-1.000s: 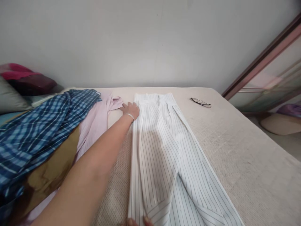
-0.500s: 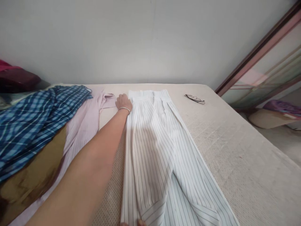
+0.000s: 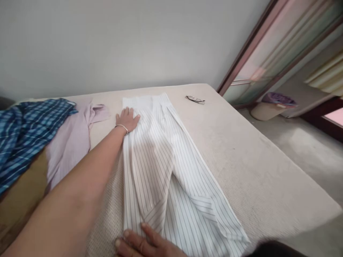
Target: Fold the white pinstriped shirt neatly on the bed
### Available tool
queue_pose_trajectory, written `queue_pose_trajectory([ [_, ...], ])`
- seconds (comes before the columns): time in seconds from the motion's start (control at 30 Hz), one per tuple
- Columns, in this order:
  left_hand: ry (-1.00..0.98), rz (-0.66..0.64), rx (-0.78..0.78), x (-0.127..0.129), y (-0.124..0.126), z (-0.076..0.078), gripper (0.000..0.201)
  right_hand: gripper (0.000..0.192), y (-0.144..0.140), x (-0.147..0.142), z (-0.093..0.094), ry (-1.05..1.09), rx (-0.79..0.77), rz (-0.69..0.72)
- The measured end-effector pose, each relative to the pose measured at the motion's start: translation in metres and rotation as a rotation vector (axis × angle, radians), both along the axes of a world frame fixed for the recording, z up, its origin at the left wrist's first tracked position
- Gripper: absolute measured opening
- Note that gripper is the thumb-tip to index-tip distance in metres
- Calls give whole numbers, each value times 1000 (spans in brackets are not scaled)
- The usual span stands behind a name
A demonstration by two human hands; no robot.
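White pinstriped trousers [image 3: 152, 153] lie lengthwise on the bed, waistband at the far end and legs towards me, with one inner fold crossing the middle. My left hand [image 3: 128, 119] rests palm down on the left edge just below the waistband, its fingers spread and a thin bangle on the wrist. At the bottom of the view, my right hand [image 3: 150, 244] lies over the left edge of the lower leg, fingers stretched out and apart. Part of that hand is cut off by the frame.
Left of the trousers lie a pale pink garment [image 3: 71, 142], a blue checked cloth [image 3: 32, 132] and a brown cloth [image 3: 24, 203]. Glasses [image 3: 195, 100] sit near the bed's [image 3: 241, 167] far right. A bin [image 3: 268, 110] stands on the floor beyond.
My view has swung right. My left hand has opened from a closed grip at the waistband and lies flat, slightly lower. More of my right hand shows on the lower leg.
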State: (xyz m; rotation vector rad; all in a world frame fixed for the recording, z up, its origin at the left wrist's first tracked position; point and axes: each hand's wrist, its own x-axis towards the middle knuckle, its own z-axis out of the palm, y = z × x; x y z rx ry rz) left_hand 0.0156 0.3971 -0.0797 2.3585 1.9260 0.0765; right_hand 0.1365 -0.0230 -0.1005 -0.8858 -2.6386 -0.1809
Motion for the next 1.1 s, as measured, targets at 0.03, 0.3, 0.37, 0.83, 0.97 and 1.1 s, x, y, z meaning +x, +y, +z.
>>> queue_pose_trajectory([
  [0.03,0,6,-19,1,-6,3,75,45,1,4,6,-8,14,9],
  [0.3,-74,-632,132,44,-208,22,59,70,-8,16,40,-6,-188,69],
  [0.37,-74,-866,110,59,-256,27,61,79,-13,21,54,-8,-233,71],
  [0.83,-54,-888,258,68,-291,12,47,29,37,174,161,-10,-558,-913],
  [0.97,1,-863,231,73,-300,15,52,31,40,188,164,-71,-603,-952],
  [1.1,10,-903,258,80,-310,13,49,35,42,193,169,-75,-626,-980],
])
